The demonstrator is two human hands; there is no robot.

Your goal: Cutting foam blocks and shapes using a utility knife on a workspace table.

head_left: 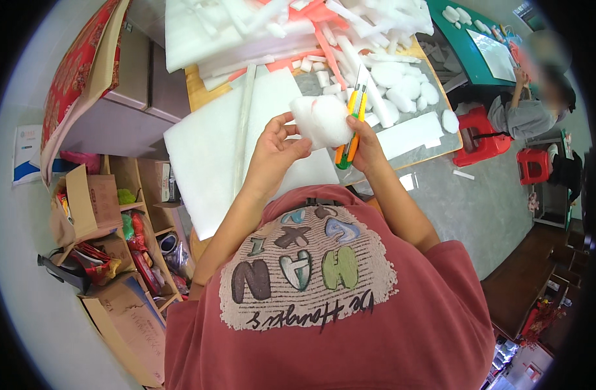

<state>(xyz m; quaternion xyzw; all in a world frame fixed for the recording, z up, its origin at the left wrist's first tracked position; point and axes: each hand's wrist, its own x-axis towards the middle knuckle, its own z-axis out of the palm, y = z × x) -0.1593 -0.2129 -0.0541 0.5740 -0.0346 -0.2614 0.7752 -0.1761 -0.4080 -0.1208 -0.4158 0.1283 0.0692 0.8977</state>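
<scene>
My left hand [278, 153] grips a white foam block [322, 122] by its left side, thumb below and fingers behind. The block has rounded edges and a faint pink mark near its top. My right hand [368, 146] is closed on a yellow and green utility knife [354, 123], its blade pointing up and away. That hand's fingertips also meet the block's right edge. Under my hands lies a large white foam sheet [203, 146] with a long pale strip [246, 123] across it. Rounded white foam pieces [402, 84] are heaped just beyond the knife.
Foam sheets and offcuts, some pink, pile up at the table's [441, 153] far side. Red stools [473, 136] stand to the right, where another person [528, 107] sits by a green table [450, 39]. Shelves and cardboard boxes [93, 205] line the left.
</scene>
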